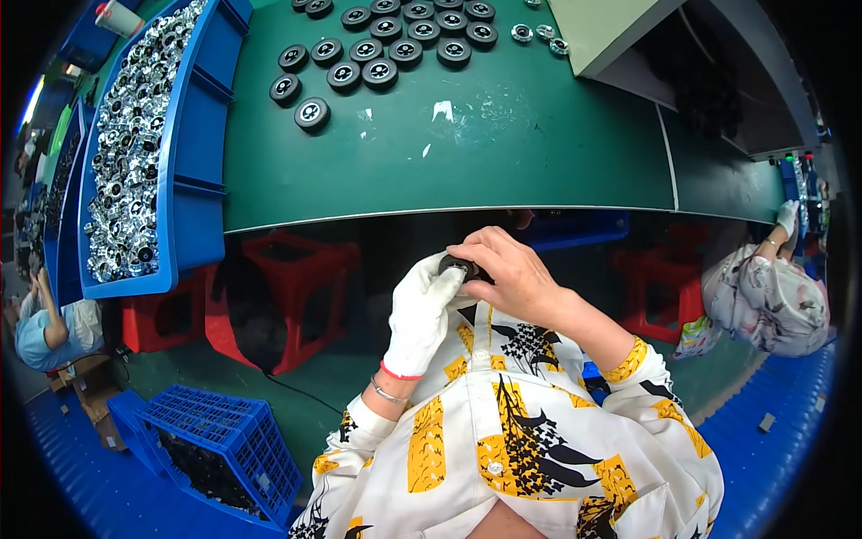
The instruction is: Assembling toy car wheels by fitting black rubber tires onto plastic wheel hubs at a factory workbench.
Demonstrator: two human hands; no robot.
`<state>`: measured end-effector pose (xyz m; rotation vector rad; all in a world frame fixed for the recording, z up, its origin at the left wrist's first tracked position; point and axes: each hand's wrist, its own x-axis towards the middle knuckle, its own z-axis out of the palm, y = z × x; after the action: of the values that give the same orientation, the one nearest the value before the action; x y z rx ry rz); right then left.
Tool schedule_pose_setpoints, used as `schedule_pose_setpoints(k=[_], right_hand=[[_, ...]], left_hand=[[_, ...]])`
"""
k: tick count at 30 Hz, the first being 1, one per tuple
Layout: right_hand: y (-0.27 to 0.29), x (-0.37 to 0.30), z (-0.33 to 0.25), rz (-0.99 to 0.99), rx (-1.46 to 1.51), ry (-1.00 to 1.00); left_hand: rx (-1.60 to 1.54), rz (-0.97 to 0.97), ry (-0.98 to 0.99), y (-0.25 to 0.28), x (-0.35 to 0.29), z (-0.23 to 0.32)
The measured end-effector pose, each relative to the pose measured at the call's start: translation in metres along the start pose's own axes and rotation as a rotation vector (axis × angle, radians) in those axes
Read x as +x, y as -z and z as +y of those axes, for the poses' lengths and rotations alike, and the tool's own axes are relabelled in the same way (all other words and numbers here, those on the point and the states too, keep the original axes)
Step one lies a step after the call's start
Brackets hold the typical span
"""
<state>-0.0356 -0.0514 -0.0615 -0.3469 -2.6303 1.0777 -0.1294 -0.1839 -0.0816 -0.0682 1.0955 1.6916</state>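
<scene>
Both hands meet in front of my chest, just off the near edge of the green table [539, 162]. My left hand [418, 314], in a white glove, is closed around a small black wheel [455, 264] with something silvery at its centre. The bare fingers of my right hand [514, 277] are curled over the same wheel from the other side and cover much of it. Several finished-looking black wheels with silver hubs, such as a nearer wheel [312, 114], lie flat on the tabletop beyond.
At left, a blue bin [199, 216] is heaped with shiny silver hubs [135, 153]. A few loose hubs [522, 33] lie by a pale machine housing [620, 31]. Red stools [310, 296] stand below the table, a blue crate [220, 431] on the floor. Other people sit at both sides.
</scene>
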Motion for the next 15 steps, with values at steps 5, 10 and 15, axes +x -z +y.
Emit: schedule_pose_setpoints(k=[5,10,15], right_hand=[[0.004,0.005,0.009,-0.171,0.129,0.024],[-0.001,0.005,-0.006,-0.078,0.178,-0.124],[-0.002,0.004,0.007,-0.087,0.024,-0.019]], left_hand=[[0.33,-0.06,-0.038,0.002,0.002,0.006],[0.074,0.015,-0.047,0.001,0.003,0.006],[0.15,-0.019,-0.117,0.002,-0.001,-0.001]])
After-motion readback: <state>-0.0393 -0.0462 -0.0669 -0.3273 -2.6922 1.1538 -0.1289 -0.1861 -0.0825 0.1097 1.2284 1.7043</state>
